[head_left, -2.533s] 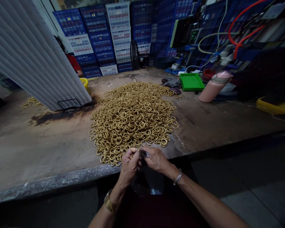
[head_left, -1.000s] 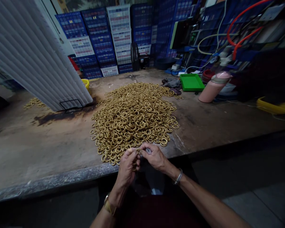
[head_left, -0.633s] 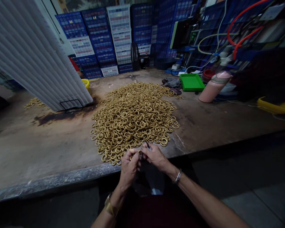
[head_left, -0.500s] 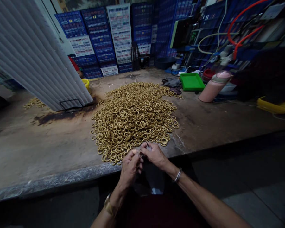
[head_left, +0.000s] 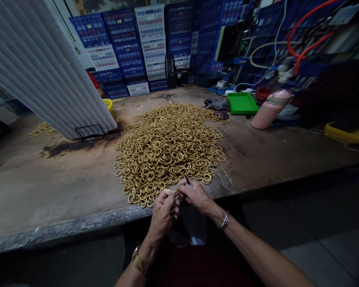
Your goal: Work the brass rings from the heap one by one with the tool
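Head view: the dark tool (head_left: 188, 181) in your closed right hand (head_left: 199, 198) has tipped up since a second ago, so its fingertips meet the ring (head_left: 176, 191) your left hand (head_left: 161, 213) pinches, lower centre, near the mid-frame pile (head_left: 170, 147) on the desk (head_left: 77, 183).

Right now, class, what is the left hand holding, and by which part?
The left hand holds a small gold-coloured round ring by its rim, in its fingers.

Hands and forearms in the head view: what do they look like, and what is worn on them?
Both are bare, with no gloves or sleeves in sight. The left hand has a gold-toned watch at its wrist; the right hand has a silvery bangle.
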Demonstrator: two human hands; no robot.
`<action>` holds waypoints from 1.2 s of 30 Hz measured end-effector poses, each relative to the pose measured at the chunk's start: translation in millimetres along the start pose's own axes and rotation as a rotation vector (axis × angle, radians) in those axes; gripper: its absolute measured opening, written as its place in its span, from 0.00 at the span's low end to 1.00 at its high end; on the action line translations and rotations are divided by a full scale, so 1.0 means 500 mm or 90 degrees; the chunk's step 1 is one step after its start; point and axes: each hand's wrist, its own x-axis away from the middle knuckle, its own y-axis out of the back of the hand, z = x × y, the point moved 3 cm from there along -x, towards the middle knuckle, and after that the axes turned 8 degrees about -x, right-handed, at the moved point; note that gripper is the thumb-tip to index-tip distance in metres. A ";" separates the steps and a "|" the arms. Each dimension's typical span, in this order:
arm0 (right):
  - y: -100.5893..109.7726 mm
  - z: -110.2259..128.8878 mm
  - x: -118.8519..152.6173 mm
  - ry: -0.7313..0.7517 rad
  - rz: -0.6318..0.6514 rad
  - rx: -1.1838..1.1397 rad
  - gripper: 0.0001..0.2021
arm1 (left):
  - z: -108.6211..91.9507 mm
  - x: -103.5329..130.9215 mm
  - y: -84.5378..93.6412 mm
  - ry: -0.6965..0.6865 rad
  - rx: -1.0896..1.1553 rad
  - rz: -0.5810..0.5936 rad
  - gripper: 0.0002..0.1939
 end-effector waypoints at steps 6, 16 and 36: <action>-0.007 0.004 0.023 0.215 0.050 0.316 0.05 | 0.001 -0.006 0.005 -0.049 0.019 -0.029 0.13; -0.016 0.014 0.033 0.260 0.077 0.409 0.06 | -0.009 -0.004 0.008 -0.081 -0.083 -0.052 0.14; 0.035 0.005 -0.022 0.170 -0.104 0.657 0.07 | -0.026 0.003 0.024 0.022 0.203 -0.003 0.13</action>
